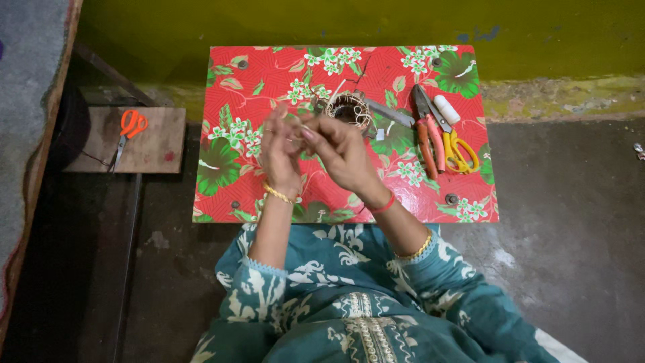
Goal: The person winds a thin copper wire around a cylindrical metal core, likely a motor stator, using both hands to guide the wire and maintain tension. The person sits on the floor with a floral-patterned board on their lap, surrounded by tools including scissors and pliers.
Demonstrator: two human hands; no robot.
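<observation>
My left hand (281,153) and my right hand (341,151) are raised close together above a low table covered in red flowered cloth (269,74). Their fingertips meet around something thin, too small to make out, maybe a thread or wire. Just beyond the fingers a small round coil of wire windings (349,109) sits on the table. To its right lie a grey flat tool (390,113), orange-handled pliers (426,134), yellow-handled scissors (460,153) and a white spool (446,109).
Orange-handled scissors (130,131) lie on a small wooden board (154,151) to the left of the table. A yellow-green wall (336,20) rises behind. Dark concrete floor (571,202) surrounds the table. A grey ledge (27,101) runs along the far left.
</observation>
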